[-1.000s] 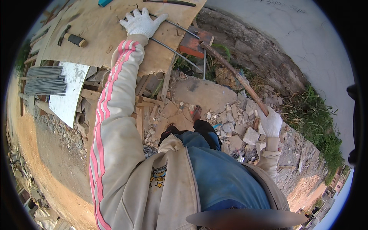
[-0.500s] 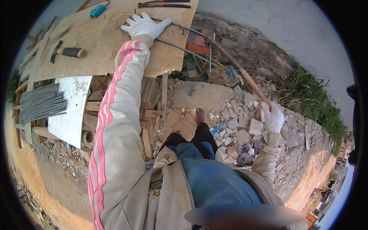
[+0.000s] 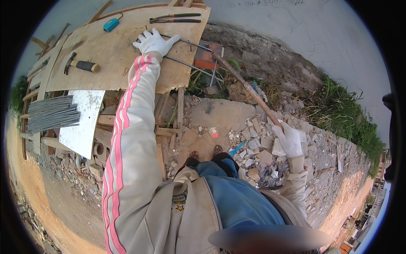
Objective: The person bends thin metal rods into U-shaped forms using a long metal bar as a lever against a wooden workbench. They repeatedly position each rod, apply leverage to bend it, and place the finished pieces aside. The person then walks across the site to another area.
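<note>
My left hand, in a white glove, lies with fingers spread on the plywood board, over thin bent steel rods. My right hand grips the lower end of a long rusty pipe, whose upper end meets a rod beside an orange-red block at the board's right edge. A hammer with a wrapped handle, a small teal object and a long-handled cutting tool rest on the plywood.
A bundle of steel rods lies on a white panel at the left. A stained wall, weeds and broken rubble border my right. My bare-toed feet stand on broken paving. Small distant figures appear at far right.
My right foot has drawn back beside the left. My right hand and the pipe have shifted slightly; my left hand stays spread on the rods as the view shifts.
</note>
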{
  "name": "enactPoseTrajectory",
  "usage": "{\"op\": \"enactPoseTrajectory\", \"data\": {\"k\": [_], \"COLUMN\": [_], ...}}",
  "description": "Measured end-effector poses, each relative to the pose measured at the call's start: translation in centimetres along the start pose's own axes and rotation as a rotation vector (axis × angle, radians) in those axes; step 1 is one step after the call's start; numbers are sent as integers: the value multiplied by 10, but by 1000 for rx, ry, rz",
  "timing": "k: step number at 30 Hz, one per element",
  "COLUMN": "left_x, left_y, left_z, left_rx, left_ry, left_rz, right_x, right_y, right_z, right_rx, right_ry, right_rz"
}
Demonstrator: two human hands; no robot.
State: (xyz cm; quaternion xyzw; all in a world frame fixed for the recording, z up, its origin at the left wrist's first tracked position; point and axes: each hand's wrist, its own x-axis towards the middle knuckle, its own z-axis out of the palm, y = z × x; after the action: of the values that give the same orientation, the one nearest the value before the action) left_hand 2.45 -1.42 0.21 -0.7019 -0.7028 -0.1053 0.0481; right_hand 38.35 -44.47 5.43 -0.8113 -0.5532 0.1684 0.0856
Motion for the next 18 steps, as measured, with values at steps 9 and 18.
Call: {"op": "enactPoseTrajectory", "data": {"k": [9, 18], "left_x": [-1, 6], "left_y": [-2, -1], "left_z": [8, 5], "left_rx": [0, 6], "left_ry": [15, -44], "left_rz": [12, 11], "right_x": [0, -37], "right_y": [-4, 14], "right_z": [-22, -18], "right_rx": [-18, 152], "right_ry": [-38, 33], "right_rz": [-6, -75]}}
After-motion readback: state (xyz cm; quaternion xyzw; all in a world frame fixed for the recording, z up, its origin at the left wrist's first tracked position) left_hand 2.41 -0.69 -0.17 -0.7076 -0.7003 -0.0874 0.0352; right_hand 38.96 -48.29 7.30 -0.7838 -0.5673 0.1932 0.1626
